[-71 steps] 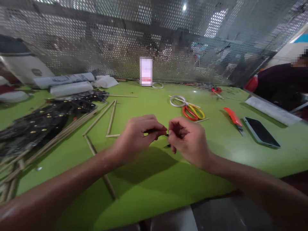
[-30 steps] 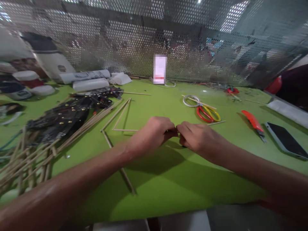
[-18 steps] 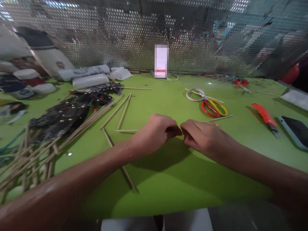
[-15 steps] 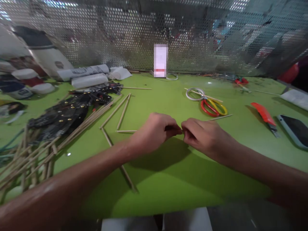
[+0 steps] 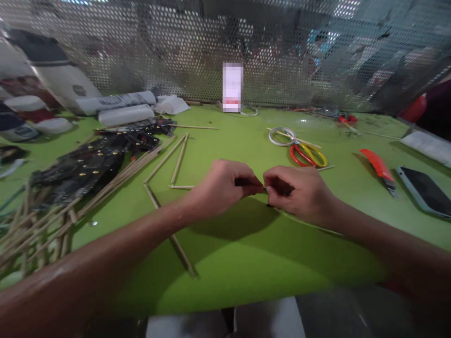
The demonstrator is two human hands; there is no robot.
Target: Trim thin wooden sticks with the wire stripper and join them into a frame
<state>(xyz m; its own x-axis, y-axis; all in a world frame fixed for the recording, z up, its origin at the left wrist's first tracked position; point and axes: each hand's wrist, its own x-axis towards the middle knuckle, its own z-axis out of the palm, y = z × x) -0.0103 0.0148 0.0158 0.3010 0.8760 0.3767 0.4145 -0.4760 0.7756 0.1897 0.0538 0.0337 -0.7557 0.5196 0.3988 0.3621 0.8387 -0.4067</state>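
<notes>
"Green surface (image 5: 232, 263) fills the middle of my feed. Which containers do you get?"

"At the upper left I have a pale container (image 5: 59, 77) with a dark top, and below it a white-and-red jar (image 5: 28, 105) and a dark blue jar (image 5: 14, 126). What they hold, I can't tell."

"And the edges?"

"The near edge crosses the bottom of the frame, and green stretches from there up to both wrists. A perforated panel (image 5: 158, 51) stands along the far edge. On the right I see an orange cutter (image 5: 375, 163) with its blade showing, near a phone (image 5: 428, 192). Just beyond the right hand (image 5: 301, 192) lie scissors (image 5: 306, 156) with red and yellow handles, close by a white ring (image 5: 271, 137) with a thin stick across it."

"How is the grip?"

"Narrow on both sides. Near the centre of the frame, the left hand (image 5: 225, 188) and the right pinch a tiny dark piece (image 5: 265, 188) between their fingertips. Fingers cover most of it, so I can't make out its shape."

"And the sticks?"

"Left of centre, slim pale sticks (image 5: 165, 158) meet end to end in a zigzag. One reaches the left hand; whether it's held, I can't tell."
</notes>
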